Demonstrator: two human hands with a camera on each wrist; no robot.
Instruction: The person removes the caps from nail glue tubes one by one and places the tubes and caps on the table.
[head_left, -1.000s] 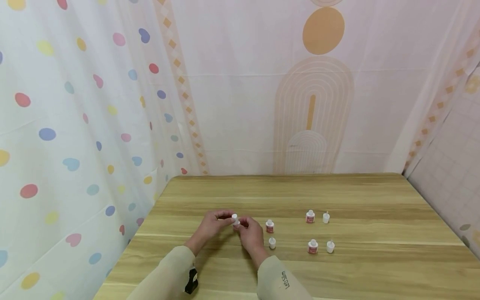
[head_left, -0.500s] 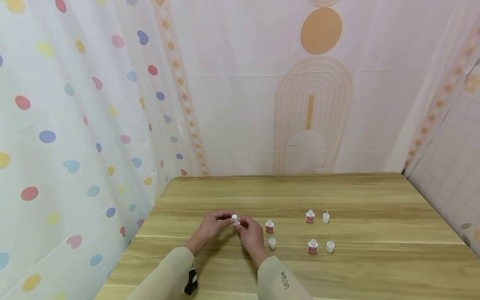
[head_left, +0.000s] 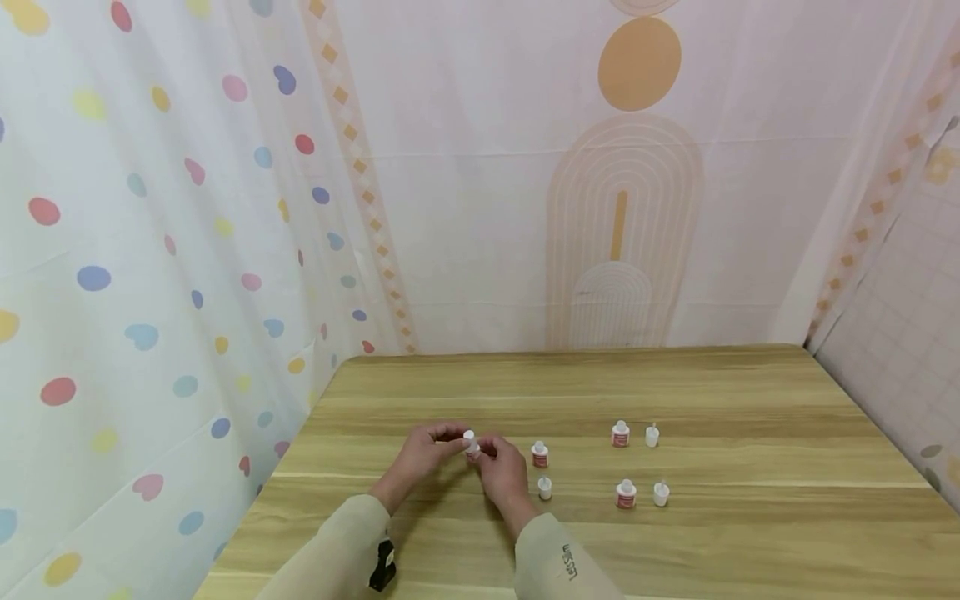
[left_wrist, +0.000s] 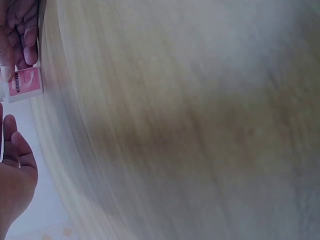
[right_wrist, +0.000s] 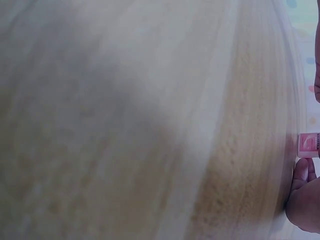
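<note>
Between my two hands stands a small white bottle [left_wrist: 25, 84] with a pink label, its white cap [head_left: 469, 435] on top. My right hand [head_left: 504, 471] grips the bottle's body by the label, and the right wrist view shows the fingertips against the bottle [right_wrist: 307, 145]. My left hand [head_left: 423, 458] comes from the other side and pinches the cap with thumb and finger. Right of my hands is another bottle [head_left: 540, 455] with a loose cap [head_left: 545, 488] in front of it, stem up.
Two more bottles stand farther right, the rear bottle [head_left: 620, 435] beside a loose cap [head_left: 652, 436] and the front bottle [head_left: 626, 495] beside another cap [head_left: 661, 493]. The wooden table [head_left: 750, 550] ends at a patterned curtain [head_left: 487, 250] behind and a dotted one [head_left: 187, 333] at left.
Both hands stay in place around the bottle and its cap. The head view has shifted very slightly; the other bottles and caps have not moved.
</note>
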